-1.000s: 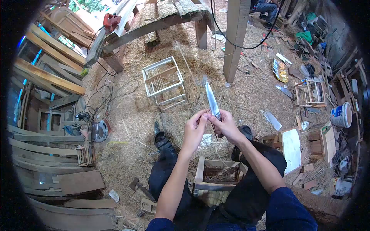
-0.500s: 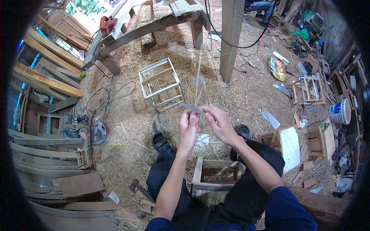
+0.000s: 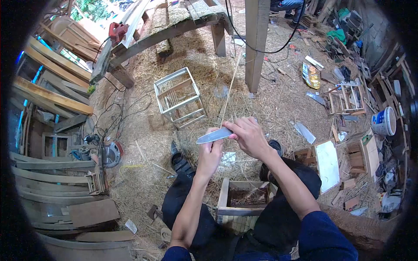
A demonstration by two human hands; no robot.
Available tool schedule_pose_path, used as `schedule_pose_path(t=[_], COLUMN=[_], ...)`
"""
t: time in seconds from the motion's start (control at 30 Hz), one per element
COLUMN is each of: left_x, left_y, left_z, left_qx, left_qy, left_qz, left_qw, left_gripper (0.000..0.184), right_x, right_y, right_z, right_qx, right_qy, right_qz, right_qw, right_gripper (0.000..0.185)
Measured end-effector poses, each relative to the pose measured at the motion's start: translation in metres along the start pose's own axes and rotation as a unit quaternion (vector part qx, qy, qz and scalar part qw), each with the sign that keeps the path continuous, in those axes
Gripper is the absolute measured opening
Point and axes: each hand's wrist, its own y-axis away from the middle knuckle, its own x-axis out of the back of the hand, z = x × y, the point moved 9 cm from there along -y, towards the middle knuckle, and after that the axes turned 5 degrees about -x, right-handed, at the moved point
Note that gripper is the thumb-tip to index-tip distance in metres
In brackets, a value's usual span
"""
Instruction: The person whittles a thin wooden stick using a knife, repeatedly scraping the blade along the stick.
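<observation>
In the head view my right hand (image 3: 250,137) is closed around a knife, its grey blade (image 3: 212,136) pointing left across my left hand. My left hand (image 3: 210,156) is closed on a thin pale wooden strip (image 3: 231,89), which stretches away from me toward the timber post. The blade lies at the near end of the strip, over my left fingers; whether it touches the wood I cannot tell. The knife's handle is hidden in my right hand. Between my legs, below both hands, stands a wooden box frame (image 3: 223,195) with an open top.
A slatted wooden frame (image 3: 179,98) lies on the shavings ahead. Beyond it are a rough workbench (image 3: 174,32) and an upright post (image 3: 257,48). A circular saw (image 3: 112,154) and stacked boards (image 3: 56,176) are left; a white bucket (image 3: 384,122) is right. Another person's legs (image 3: 291,6) show far back.
The knife has come closer to me and its tip has swung downward to the left. The strip's far end leans further right. My right hand has rolled over, showing more of its back.
</observation>
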Motion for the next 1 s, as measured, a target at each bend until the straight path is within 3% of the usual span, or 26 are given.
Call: schedule_pose_path(t=[0.07,0.13,0.2,0.3,0.43,0.57,0.77,1.0], left_x=[-0.004,-0.014,-0.014,0.004,0.012,0.007,-0.015,-0.022], left_y=[0.010,0.034,0.036,0.020,0.010,0.002,-0.004,0.000], left_z=[-0.001,-0.009,-0.021,-0.021,-0.019,-0.013,-0.016,-0.015], left_qx=[0.026,0.056,0.060,0.018,0.047,0.050,0.075,0.077], left_qy=[0.016,0.015,-0.003,-0.010,0.025,0.055,0.123,0.182], left_qz=[-0.023,-0.063,-0.064,-0.027,0.007,0.054,0.001,-0.039], left_qw=[0.999,0.996,0.996,0.999,0.999,0.996,0.990,0.979], left_gripper=[0.011,0.013,0.015,0.021,0.032,0.043,0.049,0.053], right_x=[0.001,0.032,0.085,0.110,0.100,0.076,0.014,0.009], right_y=[0.002,0.000,-0.001,0.002,0.000,-0.007,-0.002,0.000], right_z=[0.021,0.109,0.126,0.088,0.080,0.055,0.008,-0.002], right_qx=[-0.026,-0.199,-0.363,-0.205,-0.173,-0.141,-0.024,0.009], right_qy=[0.017,0.086,0.086,0.145,0.141,0.036,-0.078,-0.022], right_qz=[0.029,0.106,0.135,0.196,0.212,0.118,-0.011,-0.042], right_qw=[0.999,0.971,0.918,0.948,0.952,0.982,0.997,0.999], right_gripper=[0.031,0.029,0.037,0.045,0.038,0.032,0.029,0.033])
